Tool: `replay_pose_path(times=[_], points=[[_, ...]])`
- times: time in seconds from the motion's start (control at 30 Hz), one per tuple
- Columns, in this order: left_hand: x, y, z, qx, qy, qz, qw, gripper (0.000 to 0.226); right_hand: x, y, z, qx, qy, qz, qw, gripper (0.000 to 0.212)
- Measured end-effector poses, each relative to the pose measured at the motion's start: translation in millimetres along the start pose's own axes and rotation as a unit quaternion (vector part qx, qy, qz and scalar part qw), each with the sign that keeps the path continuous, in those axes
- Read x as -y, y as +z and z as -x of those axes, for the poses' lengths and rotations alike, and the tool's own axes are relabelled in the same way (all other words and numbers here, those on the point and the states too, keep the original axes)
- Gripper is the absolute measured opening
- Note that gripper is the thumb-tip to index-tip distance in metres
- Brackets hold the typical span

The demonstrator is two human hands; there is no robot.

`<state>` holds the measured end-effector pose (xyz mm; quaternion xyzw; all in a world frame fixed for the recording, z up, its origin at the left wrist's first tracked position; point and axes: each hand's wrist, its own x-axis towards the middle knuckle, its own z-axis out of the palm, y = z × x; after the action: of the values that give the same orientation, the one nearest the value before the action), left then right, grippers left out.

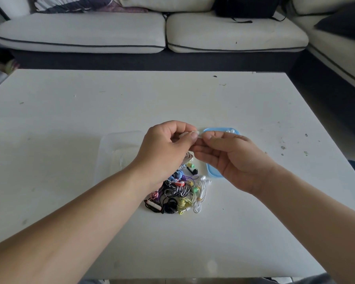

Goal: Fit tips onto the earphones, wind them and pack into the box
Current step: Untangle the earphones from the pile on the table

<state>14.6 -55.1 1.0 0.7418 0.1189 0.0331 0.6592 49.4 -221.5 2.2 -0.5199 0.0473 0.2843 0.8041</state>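
Left hand point(166, 148) pinches a pale earbud point(195, 133) above the earphone pile point(178, 193), right hand point(230, 158) pinching its free end, apparently seating a tip; spare tips point(231, 130) lie close on the blue lid point(213, 174), clear box point(111, 148) beside

A home living room: a cream sofa point(80, 31) with dark piping spans 12 o'clock and turns a corner at 2. A blanket point(70, 5) lies at 11, a black bag point(246, 7) at 1, and a white table point(111, 99) stands in front.

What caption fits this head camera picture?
Left hand and right hand pinch a small pale piece over the colourful earphone pile on the table.
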Motion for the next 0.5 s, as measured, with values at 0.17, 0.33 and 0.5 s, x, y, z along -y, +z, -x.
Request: replay_pose_path(times=[0.17,0.33,0.5], points=[[-1.1,-2.6,-4.6,0.013,-0.018,0.031,0.999,0.006,5.0,0.3,1.3,-0.032,-0.010,0.024,0.999,0.014],[-2.3,-4.1,-5.6,0.044,-0.040,0.055,0.997,0.007,4.6,-2.7,0.4,-0.050,-0.024,0.051,0.997,0.008],[-5.1,-4.5,-2.9,0.055,-0.048,0.064,0.995,0.009,2.1,-6.4,0.1,-0.020,-0.025,0.076,0.997,0.012]])
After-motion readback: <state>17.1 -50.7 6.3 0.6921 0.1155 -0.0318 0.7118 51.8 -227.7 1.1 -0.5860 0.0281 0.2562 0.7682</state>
